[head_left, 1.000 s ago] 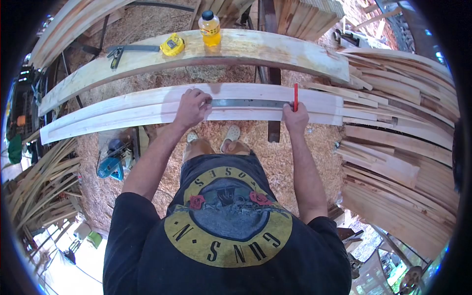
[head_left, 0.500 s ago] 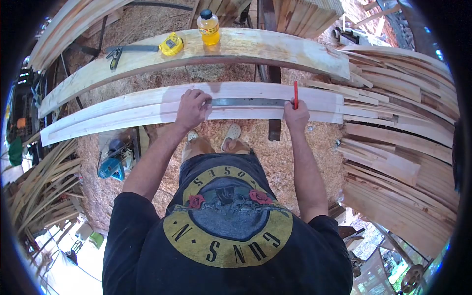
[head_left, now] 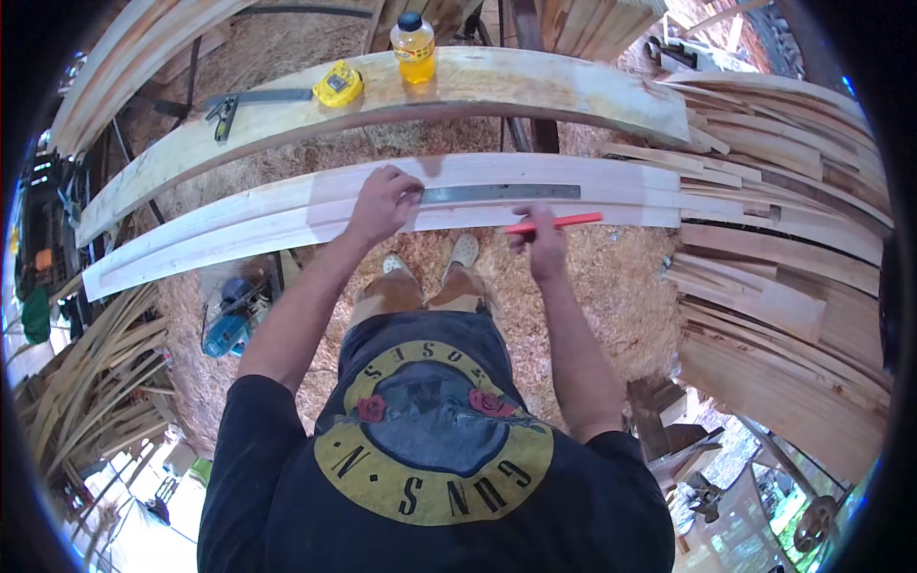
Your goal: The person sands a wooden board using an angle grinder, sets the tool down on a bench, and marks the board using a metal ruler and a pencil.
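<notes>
My left hand (head_left: 387, 202) has its fingers curled on the left end of a metal ruler (head_left: 506, 193), which lies flat along a pale wooden plank (head_left: 258, 212). In my right hand (head_left: 543, 241) is a red carpenter's pencil (head_left: 579, 220), held sideways just in front of the plank's near edge. That hand is slightly blurred and apart from the ruler, whose right end lies uncovered on the wood.
Beyond the plank, a thick board (head_left: 535, 81) carries a yellow tape measure (head_left: 338, 84), a bottle of yellow drink (head_left: 414, 53) and a sliding bevel (head_left: 225, 115). Stacked planks (head_left: 783, 277) stand right. A blue power tool (head_left: 226, 332) rests on the sawdust-covered floor.
My right hand has let go of the ruler's right end and moved left and toward me. The pencil has turned from upright to sideways. My left hand stays at the ruler's left end.
</notes>
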The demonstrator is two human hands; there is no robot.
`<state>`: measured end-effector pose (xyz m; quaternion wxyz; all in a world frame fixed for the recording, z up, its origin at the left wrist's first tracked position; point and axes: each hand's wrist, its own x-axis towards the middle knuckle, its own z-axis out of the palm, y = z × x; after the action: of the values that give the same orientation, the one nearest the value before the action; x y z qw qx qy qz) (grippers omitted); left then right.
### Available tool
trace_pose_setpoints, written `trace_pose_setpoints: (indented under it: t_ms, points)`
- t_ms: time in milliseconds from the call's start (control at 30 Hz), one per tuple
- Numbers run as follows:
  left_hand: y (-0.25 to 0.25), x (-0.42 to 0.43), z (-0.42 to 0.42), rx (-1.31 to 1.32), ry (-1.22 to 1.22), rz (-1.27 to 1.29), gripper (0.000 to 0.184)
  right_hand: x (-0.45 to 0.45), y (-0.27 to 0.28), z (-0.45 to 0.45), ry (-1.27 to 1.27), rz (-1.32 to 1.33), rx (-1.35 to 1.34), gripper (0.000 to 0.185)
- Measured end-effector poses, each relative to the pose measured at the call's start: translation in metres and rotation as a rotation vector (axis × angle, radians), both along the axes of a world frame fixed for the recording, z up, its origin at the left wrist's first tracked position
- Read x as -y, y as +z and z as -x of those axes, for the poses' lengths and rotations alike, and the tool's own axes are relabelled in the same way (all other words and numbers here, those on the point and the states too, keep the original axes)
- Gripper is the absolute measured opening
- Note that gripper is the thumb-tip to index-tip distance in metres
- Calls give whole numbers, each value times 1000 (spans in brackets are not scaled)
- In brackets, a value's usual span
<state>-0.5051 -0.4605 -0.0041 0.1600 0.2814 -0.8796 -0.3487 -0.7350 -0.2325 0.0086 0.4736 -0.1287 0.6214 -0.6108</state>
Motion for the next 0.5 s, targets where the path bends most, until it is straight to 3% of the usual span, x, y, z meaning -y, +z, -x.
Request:
trace_pose_setpoints:
  t_ms: [200,300,500]
  points:
    - [-5,4,-1,-25,-11,-24,16,49,-11,-73,-16,77,-126,17]
    - [-7,3,0,-63,-6,-32,14,60,-15,-89,90,5,-500,15]
    - [-13,5,1,-57,-12,-30,14,72,-27,-99,28,114,-827,15]
